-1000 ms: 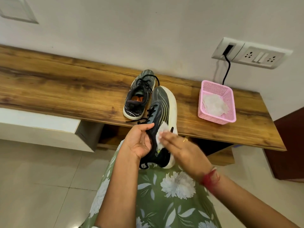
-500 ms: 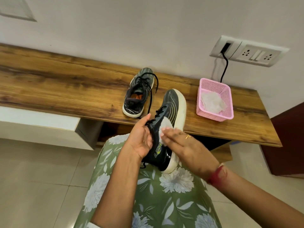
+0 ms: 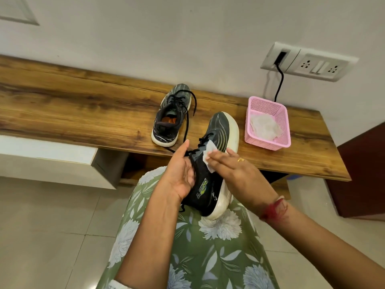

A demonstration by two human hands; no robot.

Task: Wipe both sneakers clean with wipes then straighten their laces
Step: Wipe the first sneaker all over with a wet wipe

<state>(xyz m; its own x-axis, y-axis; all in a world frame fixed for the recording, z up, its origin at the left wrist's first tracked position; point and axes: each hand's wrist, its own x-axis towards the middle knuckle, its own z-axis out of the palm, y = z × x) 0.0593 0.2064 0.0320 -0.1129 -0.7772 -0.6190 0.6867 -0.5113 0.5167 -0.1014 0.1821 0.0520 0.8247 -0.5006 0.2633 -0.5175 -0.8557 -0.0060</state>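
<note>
The wipe point(image 3: 208, 156) has slid forward along the held sneaker point(image 3: 208, 184), toward its laces point(image 3: 199, 147). The right hand point(image 3: 235, 172) presses it with flat, straight fingers. The left hand point(image 3: 179, 176) curls its fingers round the collar. The other sneaker point(image 3: 170, 119) sits on the bench point(image 3: 83, 113). Since nothing pinches the wipe, it could slip off, and the loose laces may snag it.

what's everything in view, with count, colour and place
held sneaker: 1, black, white sole, over the lap
second sneaker: 1, dark grey, white sole, upright on the bench
wipe: 1, white, pressed on the held sneaker's side
spare wipes: count unclear, white, in the basket
basket: 1, pink, bench's right end
bench: 1, brown wood, against the wall
socket panel: 1, white, wall above the basket
cable: 1, black, plugged into the panel
left hand: 1, grips the held sneaker's collar
right hand: 1, flat fingers press the wipe
</note>
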